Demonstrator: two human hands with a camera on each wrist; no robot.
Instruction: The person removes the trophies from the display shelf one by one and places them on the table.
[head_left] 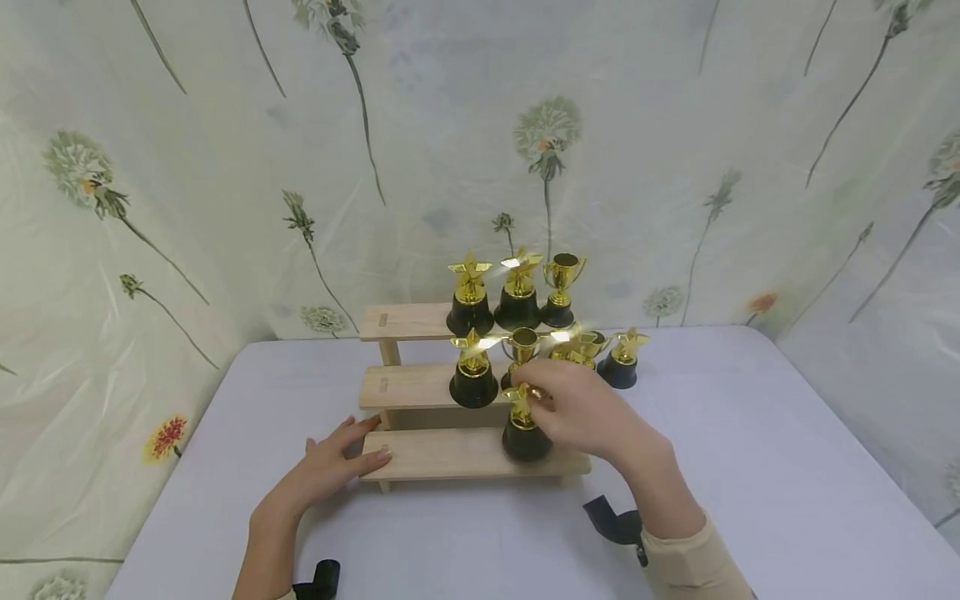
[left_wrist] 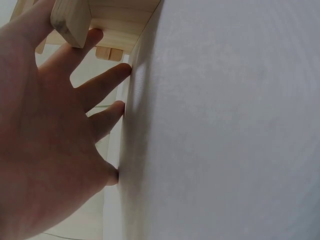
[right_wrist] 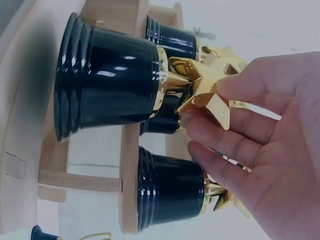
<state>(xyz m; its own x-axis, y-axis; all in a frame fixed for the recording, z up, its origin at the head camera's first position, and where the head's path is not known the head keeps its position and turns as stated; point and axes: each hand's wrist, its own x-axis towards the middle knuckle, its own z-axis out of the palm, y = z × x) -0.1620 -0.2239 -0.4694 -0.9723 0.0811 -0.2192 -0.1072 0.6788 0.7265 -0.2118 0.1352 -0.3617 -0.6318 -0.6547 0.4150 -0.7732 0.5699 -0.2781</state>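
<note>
My right hand [head_left: 581, 408] pinches the gold star of a star trophy [head_left: 526, 437] between thumb and fingers. Its black base is upright at the right part of the lowest step of a wooden stand [head_left: 442, 454]. In the right wrist view the star of this trophy [right_wrist: 110, 75] lies between the fingertips. At the stand's left end is my left hand [head_left: 330, 458], thumb on the lowest board. The left wrist view shows that hand's spread fingers [left_wrist: 105, 87], one beside the board's end [left_wrist: 72, 22], others reaching the tabletop.
Two star trophies [head_left: 470, 300] and a cup trophy [head_left: 558, 292] stand on the top step. Another star trophy [head_left: 474, 379] and cup trophy [head_left: 522, 346] stand on the middle step. More gold trophies [head_left: 624, 358] are at the right, partly behind my hand. A flowered sheet [head_left: 450, 167] hangs behind the table.
</note>
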